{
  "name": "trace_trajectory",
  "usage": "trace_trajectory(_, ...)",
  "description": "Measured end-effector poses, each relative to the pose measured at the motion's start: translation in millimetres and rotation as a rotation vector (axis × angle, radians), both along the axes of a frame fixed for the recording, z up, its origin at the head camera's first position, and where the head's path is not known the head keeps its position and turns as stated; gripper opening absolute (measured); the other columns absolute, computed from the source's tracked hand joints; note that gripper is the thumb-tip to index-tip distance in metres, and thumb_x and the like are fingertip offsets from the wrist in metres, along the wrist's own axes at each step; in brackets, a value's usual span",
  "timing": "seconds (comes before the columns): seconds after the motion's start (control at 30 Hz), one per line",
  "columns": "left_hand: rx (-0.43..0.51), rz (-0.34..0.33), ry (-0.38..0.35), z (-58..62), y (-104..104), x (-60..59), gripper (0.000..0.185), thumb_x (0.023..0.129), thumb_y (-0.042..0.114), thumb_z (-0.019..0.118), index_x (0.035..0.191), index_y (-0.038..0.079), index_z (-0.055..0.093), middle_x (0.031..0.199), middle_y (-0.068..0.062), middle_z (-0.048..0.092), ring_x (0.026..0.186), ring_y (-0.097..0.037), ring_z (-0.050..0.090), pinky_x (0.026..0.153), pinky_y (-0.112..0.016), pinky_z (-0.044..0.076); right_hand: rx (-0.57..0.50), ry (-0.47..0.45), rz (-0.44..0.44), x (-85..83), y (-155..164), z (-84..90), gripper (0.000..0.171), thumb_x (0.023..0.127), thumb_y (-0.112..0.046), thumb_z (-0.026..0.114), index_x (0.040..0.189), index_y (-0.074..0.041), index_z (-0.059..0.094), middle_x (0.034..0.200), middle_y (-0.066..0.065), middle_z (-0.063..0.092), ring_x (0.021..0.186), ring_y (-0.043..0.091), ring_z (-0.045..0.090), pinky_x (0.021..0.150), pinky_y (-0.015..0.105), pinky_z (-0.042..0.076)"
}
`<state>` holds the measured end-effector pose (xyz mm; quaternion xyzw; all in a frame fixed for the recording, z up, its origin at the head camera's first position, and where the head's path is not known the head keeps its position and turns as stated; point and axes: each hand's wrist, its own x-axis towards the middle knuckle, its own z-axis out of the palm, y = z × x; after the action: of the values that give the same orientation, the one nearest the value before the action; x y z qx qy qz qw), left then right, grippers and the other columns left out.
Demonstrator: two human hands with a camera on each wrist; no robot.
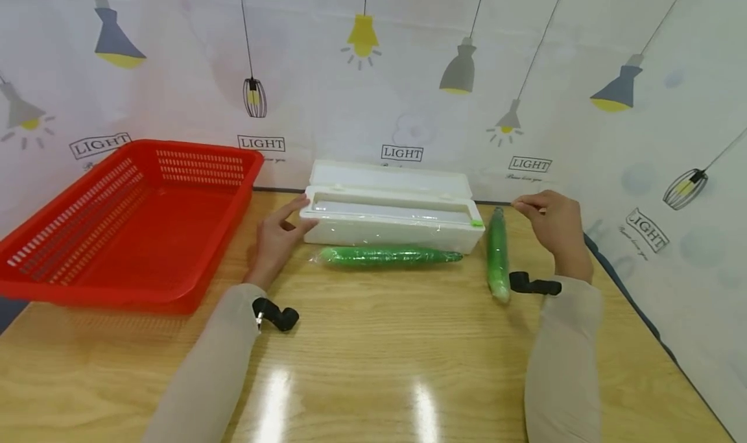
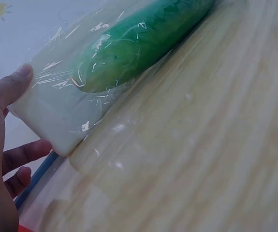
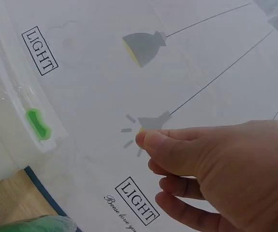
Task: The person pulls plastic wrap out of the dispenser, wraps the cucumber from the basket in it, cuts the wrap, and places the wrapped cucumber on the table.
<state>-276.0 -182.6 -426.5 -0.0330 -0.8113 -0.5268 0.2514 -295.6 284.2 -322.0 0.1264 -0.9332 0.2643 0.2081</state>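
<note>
A white cling film dispenser box stands at the back of the table, its lid raised and a roll visible inside. A green slide cutter sits at its right end. My left hand grips the box's left end with thumb and fingers. Along the front of the box lies a film-wrapped green cucumber; clear film glints around it in the left wrist view. A second wrapped cucumber lies lengthwise to the right. Beyond it my right hand is raised, thumb and forefinger pressed together, nothing visible between them.
A red plastic basket with slotted sides stands on the left of the wooden table. Behind the table hangs a white backdrop printed with lamps. Black camera mounts are on both wrists.
</note>
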Motion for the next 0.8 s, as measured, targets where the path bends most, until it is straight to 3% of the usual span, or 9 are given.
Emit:
trace_trajectory(0.2, 0.089, -0.01, 0.039, 0.8, 3, -0.7, 0.051, 0.077, 0.04, 0.079, 0.124, 0.023, 0.066, 0.128, 0.014, 0.059, 0.068, -0.02, 0.054, 0.055, -0.02, 0.043, -0.001, -0.065, 0.022, -2.4, -13, 1.6, 0.03, 0.097, -0.025, 0.057, 0.109, -0.002, 0.07, 0.109, 0.02, 0.065, 0.099, 0.037, 0.056, 0.083, 0.053, 0.043)
trace_trajectory(0.43, 0.109, 0.027, -0.029, 7.2, 7, 2.0, 0.055, 0.075, 0.039, 0.081, 0.126, 0.026, 0.065, 0.118, 0.005, 0.065, 0.075, -0.019, 0.053, 0.058, -0.023, 0.041, 0.054, -0.147, 0.095, 12.4, -31, 21.5, 0.031, 0.097, -0.032, 0.056, 0.107, -0.005, 0.069, 0.104, 0.015, 0.067, 0.097, 0.032, 0.059, 0.079, 0.049, 0.045)
trace_trajectory(0.5, 0.121, 0.029, -0.044, 9.7, 8, 2.8, 0.056, 0.075, 0.038, 0.082, 0.127, 0.025, 0.064, 0.117, 0.002, 0.065, 0.077, -0.019, 0.053, 0.059, -0.023, 0.041, 0.092, -0.218, 0.109, 20.5, -37, 26.3, 0.033, 0.097, -0.035, 0.056, 0.102, -0.005, 0.069, 0.098, 0.014, 0.067, 0.089, 0.03, 0.06, 0.073, 0.046, 0.046)
trace_trajectory(0.57, 0.13, 0.035, -0.06, 12.2, 9, 3.4, 0.056, 0.075, 0.037, 0.082, 0.128, 0.025, 0.064, 0.116, 0.0, 0.065, 0.08, -0.02, 0.054, 0.06, -0.024, 0.042, 0.156, -0.346, 0.116, 28.9, -44, 27.3, 0.033, 0.097, -0.035, 0.056, 0.101, -0.006, 0.069, 0.092, 0.012, 0.067, 0.081, 0.025, 0.06, 0.069, 0.041, 0.046)
trace_trajectory(0.7, 0.13, 0.047, -0.098, 14.5, 11, 3.5, 0.058, 0.077, 0.036, 0.081, 0.13, 0.025, 0.061, 0.119, -0.001, 0.063, 0.086, -0.022, 0.055, 0.064, -0.026, 0.044, 0.21, -0.591, 0.144, 39.2, -57, 8.5, 0.035, 0.095, -0.03, 0.06, 0.108, 0.002, 0.066, 0.085, 0.01, 0.066, 0.069, 0.019, 0.063, 0.071, 0.04, 0.049)
trace_trajectory(0.8, 0.124, 0.049, -0.108, 15.0, 12, 3.0, 0.059, 0.078, 0.035, 0.08, 0.131, 0.023, 0.06, 0.12, -0.002, 0.061, 0.088, -0.024, 0.054, 0.066, -0.028, 0.044, 0.141, -0.6, 0.164, 43.2, -62, -15.2, 0.046, 0.094, -0.024, 0.062, 0.122, 0.011, 0.055, 0.089, 0.014, 0.068, 0.067, 0.022, 0.067, 0.079, 0.044, 0.05)
